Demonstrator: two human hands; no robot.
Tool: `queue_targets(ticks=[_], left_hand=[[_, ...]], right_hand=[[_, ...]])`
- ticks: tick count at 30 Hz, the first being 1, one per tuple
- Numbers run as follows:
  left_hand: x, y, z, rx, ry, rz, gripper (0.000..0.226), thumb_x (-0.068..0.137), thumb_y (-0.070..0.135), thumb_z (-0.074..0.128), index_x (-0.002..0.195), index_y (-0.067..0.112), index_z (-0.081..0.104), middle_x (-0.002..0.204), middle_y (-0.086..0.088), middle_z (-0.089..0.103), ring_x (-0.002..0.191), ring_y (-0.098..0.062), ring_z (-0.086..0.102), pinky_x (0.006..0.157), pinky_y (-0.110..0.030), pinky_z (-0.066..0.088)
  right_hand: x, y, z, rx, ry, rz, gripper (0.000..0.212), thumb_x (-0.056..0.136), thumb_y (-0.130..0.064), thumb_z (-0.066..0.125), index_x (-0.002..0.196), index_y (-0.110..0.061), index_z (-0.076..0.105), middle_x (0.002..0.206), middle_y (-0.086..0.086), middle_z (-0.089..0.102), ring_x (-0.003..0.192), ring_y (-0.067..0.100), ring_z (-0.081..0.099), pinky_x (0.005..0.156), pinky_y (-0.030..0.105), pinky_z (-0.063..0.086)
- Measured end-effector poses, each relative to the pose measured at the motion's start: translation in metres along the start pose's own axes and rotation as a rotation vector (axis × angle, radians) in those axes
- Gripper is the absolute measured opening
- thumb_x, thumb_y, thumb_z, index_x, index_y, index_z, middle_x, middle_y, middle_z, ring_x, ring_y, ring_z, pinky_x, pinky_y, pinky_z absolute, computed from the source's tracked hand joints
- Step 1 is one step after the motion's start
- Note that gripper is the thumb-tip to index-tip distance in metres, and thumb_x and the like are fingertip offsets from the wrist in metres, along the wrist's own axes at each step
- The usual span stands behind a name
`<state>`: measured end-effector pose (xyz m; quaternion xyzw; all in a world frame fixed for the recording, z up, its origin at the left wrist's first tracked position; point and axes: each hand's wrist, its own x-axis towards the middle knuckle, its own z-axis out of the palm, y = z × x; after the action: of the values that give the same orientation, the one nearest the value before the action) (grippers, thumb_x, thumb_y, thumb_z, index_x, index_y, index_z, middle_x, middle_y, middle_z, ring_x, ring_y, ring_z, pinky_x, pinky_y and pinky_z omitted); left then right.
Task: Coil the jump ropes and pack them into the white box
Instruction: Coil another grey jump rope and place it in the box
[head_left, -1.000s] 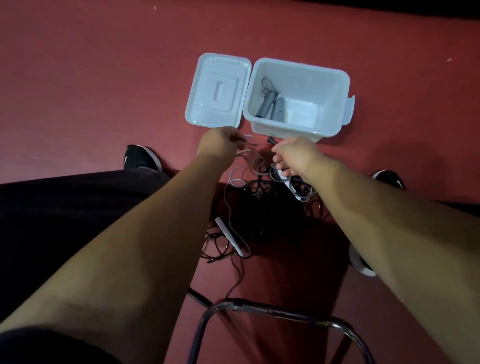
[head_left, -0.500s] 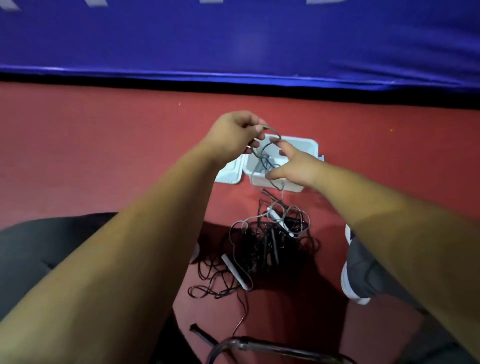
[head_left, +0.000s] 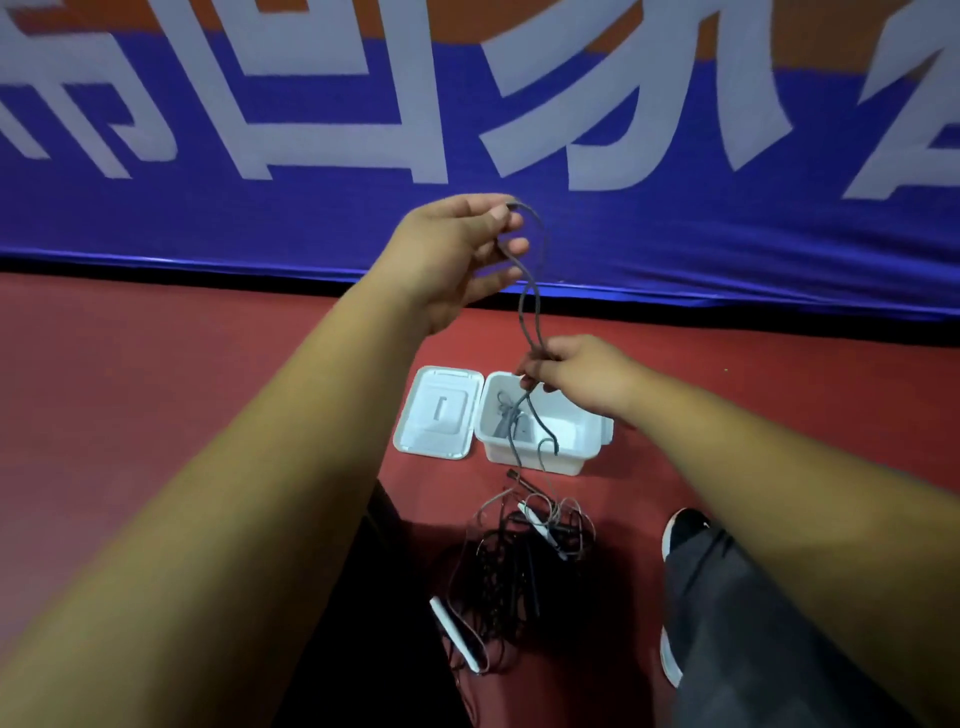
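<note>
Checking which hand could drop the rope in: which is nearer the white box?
Right. The right hand pinches the grey rope just over the white box; the left hand holds the loop's top, raised well above and left of it.

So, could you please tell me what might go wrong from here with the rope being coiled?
The grey rope, held between the left hand and right hand, runs down into the tangled pile, so pulling may tighten knots or drag other ropes along. Its hanging part passes over the white box and might snag on the rim.
</note>
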<state>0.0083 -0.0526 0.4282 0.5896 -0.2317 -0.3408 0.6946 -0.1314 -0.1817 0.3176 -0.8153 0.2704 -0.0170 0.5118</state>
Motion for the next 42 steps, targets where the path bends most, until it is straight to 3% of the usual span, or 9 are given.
queue_targets(ticks=[4,9,13,17,22,26,32,38,42], left_hand=[[0.008,-0.005,-0.015,-0.190,0.185,-0.037,0.018,0.104,0.010,0.063,0.120,0.006,0.070,0.098,-0.005,0.074,0.079,-0.013,0.074,0.083,-0.036,0.064],[0.011,-0.061,-0.045,0.107,0.252,-0.131,0.019,0.106,0.021,0.063,0.119,0.008,0.069,0.101,-0.006,0.073,0.081,-0.017,0.071,0.079,-0.038,0.065],[0.017,-0.077,-0.041,0.246,0.122,-0.457,0.043,0.109,0.049,0.050,0.118,0.008,0.059,0.108,-0.006,0.079,0.091,-0.025,0.080,0.078,-0.043,0.066],[0.029,-0.089,-0.026,0.386,-0.021,-0.427,0.035,0.107,0.017,0.051,0.140,0.008,0.054,0.115,-0.003,0.079,0.100,-0.022,0.076,0.099,-0.047,0.058],[0.033,-0.110,-0.005,0.674,-0.560,-0.314,0.065,0.095,0.009,0.067,0.152,0.035,0.050,0.151,0.019,0.054,0.141,-0.001,0.047,0.121,-0.029,0.034],[0.041,-0.127,0.005,0.924,-0.622,-0.263,0.037,0.099,0.036,0.070,0.135,0.044,0.066,0.128,0.025,0.065,0.127,0.000,0.055,0.118,-0.030,0.036],[0.051,-0.133,0.012,0.973,-0.627,-0.229,0.017,0.105,0.029,0.062,0.109,0.028,0.078,0.109,0.017,0.078,0.110,-0.005,0.071,0.108,-0.034,0.050],[0.049,-0.120,0.025,0.660,-0.456,-0.290,0.020,0.111,0.017,0.050,0.102,0.009,0.066,0.103,-0.009,0.081,0.088,-0.017,0.076,0.082,-0.030,0.058],[0.053,-0.114,0.027,0.554,-0.311,-0.240,0.021,0.111,0.020,0.051,0.100,0.007,0.065,0.102,-0.012,0.080,0.093,-0.027,0.079,0.083,-0.038,0.063]], right_hand=[[-0.008,-0.019,-0.013,0.204,0.069,0.095,0.017,0.107,-0.015,0.058,0.099,-0.013,0.073,0.092,0.006,0.079,0.073,0.018,0.069,0.063,0.023,0.054],[-0.018,-0.021,-0.023,0.445,0.179,0.207,0.019,0.100,-0.010,0.068,0.111,0.005,0.071,0.091,0.020,0.080,0.066,0.024,0.078,0.061,0.033,0.065],[-0.010,-0.025,-0.026,0.491,0.240,0.211,0.021,0.102,-0.008,0.066,0.114,0.008,0.070,0.088,0.022,0.079,0.063,0.024,0.078,0.057,0.033,0.064],[0.006,-0.030,-0.032,0.613,0.282,0.210,0.025,0.102,-0.006,0.066,0.121,0.010,0.066,0.094,0.024,0.079,0.064,0.024,0.079,0.057,0.031,0.065],[0.030,-0.031,-0.041,0.789,0.315,0.179,0.031,0.102,-0.003,0.065,0.127,0.014,0.062,0.094,0.025,0.077,0.073,0.026,0.081,0.057,0.028,0.062],[0.043,-0.027,-0.046,0.948,0.343,0.160,0.022,0.103,-0.002,0.062,0.121,0.011,0.064,0.091,0.021,0.075,0.076,0.023,0.081,0.059,0.027,0.062],[0.054,-0.016,-0.058,1.066,0.416,0.150,0.009,0.107,-0.003,0.058,0.105,0.004,0.063,0.075,0.017,0.076,0.073,0.021,0.081,0.060,0.027,0.062],[0.058,0.004,-0.062,0.634,0.403,0.432,0.034,0.110,-0.032,0.058,0.140,-0.015,0.053,0.132,0.013,0.052,0.078,0.028,0.078,0.073,0.043,0.066],[0.044,0.013,-0.048,0.176,0.086,0.602,0.021,0.108,-0.015,0.045,0.124,-0.008,0.056,0.121,0.015,0.059,0.101,0.038,0.073,0.099,0.054,0.060]])
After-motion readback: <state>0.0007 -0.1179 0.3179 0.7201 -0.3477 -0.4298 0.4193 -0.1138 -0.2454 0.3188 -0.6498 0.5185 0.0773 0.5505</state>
